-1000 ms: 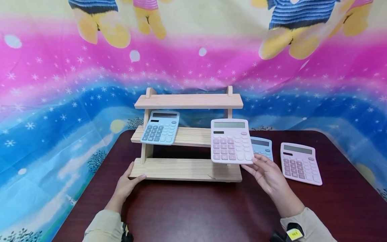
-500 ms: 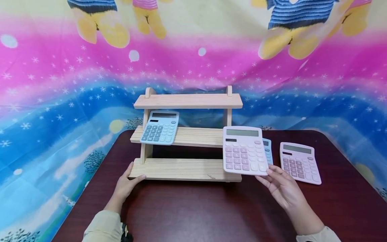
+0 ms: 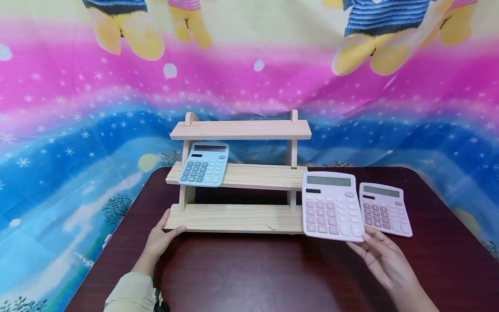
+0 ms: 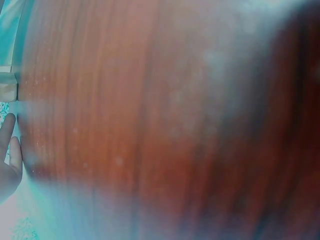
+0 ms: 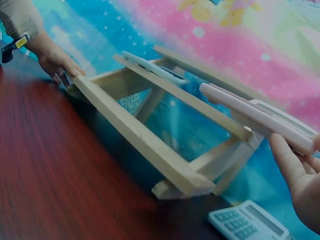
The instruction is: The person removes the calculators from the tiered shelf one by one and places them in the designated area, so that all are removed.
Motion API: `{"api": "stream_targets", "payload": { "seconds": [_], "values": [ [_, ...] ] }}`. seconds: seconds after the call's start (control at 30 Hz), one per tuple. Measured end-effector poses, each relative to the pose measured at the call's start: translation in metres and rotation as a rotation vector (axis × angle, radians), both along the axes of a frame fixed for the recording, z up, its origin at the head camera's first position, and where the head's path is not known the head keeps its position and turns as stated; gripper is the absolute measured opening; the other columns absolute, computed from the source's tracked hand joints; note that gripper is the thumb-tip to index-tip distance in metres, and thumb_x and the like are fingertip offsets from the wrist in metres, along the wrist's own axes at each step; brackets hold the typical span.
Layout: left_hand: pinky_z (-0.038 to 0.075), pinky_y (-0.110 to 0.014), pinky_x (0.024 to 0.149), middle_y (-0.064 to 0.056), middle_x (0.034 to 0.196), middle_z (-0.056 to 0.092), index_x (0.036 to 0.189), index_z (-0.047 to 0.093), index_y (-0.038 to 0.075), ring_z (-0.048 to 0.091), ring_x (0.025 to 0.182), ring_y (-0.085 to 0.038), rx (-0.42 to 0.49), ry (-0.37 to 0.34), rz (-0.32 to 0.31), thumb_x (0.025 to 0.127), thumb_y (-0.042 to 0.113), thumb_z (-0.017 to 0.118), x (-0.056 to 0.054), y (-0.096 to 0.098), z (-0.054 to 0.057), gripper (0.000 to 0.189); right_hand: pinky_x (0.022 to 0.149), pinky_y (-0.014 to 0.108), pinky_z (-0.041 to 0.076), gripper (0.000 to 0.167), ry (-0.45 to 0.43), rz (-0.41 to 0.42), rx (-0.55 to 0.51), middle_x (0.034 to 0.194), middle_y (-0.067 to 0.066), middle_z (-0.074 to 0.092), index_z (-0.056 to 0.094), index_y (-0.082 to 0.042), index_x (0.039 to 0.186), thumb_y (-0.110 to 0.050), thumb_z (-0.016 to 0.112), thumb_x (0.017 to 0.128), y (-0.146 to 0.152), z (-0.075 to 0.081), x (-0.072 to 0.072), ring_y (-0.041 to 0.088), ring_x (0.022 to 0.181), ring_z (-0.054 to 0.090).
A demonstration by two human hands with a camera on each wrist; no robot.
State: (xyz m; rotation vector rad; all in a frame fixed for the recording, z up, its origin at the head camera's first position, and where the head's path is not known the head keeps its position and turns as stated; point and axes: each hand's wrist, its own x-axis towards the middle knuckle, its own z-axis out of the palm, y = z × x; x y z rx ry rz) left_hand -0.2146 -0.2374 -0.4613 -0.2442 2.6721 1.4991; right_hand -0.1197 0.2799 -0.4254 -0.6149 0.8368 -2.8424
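Head view shows the right grip (image 3: 383, 260) closed in a pinch on a pink calculator (image 3: 333, 206), thumb and fingers at its near right corner, so that the body of it reaches left and far from the grip. It is held clear of the dark red counter (image 3: 249, 268), display at the far end, its left edge overlapping the right end of a three-tier wooden rack (image 3: 241, 130) in this view; whether the two touch I cannot tell. The left grip (image 3: 157, 240) is set at the near left corner of the bottom shelf (image 3: 234, 217), holding it between thumb and fingers. A blue calculator (image 3: 204, 164) leans back on the left part of the middle shelf (image 3: 265, 173). Another pink calculator (image 3: 386, 210) lies on the counter to the right, just beyond the right grip. The right wrist view shows a second blue calculator (image 5: 248, 222) on the counter by the rack's right end, lower than the pink one in hand.
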Motion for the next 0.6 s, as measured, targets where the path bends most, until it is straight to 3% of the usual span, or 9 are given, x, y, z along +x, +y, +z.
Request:
{"api": "stream_targets", "payload": {
  "seconds": [0.17,0.23,0.3,0.6],
  "values": [
    [0.014,-0.051,0.096,-0.021,0.14,0.012,0.14,0.006,0.02,0.011,0.126,-0.036,0.004,0.009,0.002,0.072,0.042,0.066,0.0,0.0,0.001,0.094,0.088,0.042,0.035,0.038,-0.003,0.0,0.008,0.118,0.02,0.048,0.048,0.011,0.115,0.009,0.017,0.092,0.009,-0.009,0.01,0.03,0.108,0.046],
    [0.014,-0.051,0.096,-0.021,0.14,0.012,0.14,0.006,0.019,0.011,0.126,-0.036,0.003,0.012,0.001,0.072,0.041,0.066,0.001,0.0,0.001,0.094,0.088,0.042,0.036,0.042,-0.032,-0.001,-0.001,0.117,0.019,0.049,0.048,0.011,0.114,0.009,0.013,0.092,0.003,0.001,0.019,0.03,0.107,0.047],
    [0.014,-0.052,0.096,-0.021,0.14,0.012,0.14,0.006,0.018,0.011,0.125,-0.037,0.0,0.014,0.0,0.072,0.041,0.066,0.001,0.001,0.001,0.094,0.088,0.041,0.035,0.044,-0.046,0.019,-0.015,0.117,0.02,0.049,0.048,0.011,0.114,0.009,0.01,0.092,0.005,-0.001,0.024,0.031,0.108,0.046],
    [0.013,-0.053,0.096,-0.02,0.14,0.011,0.14,0.004,0.02,0.011,0.126,-0.037,0.015,-0.001,-0.001,0.071,0.044,0.066,0.001,0.0,0.0,0.096,0.089,0.039,0.034,0.045,-0.099,0.027,-0.03,0.116,0.019,0.05,0.049,0.01,0.114,0.007,0.01,0.092,0.015,-0.022,0.04,0.03,0.106,0.047]
  ]
}}
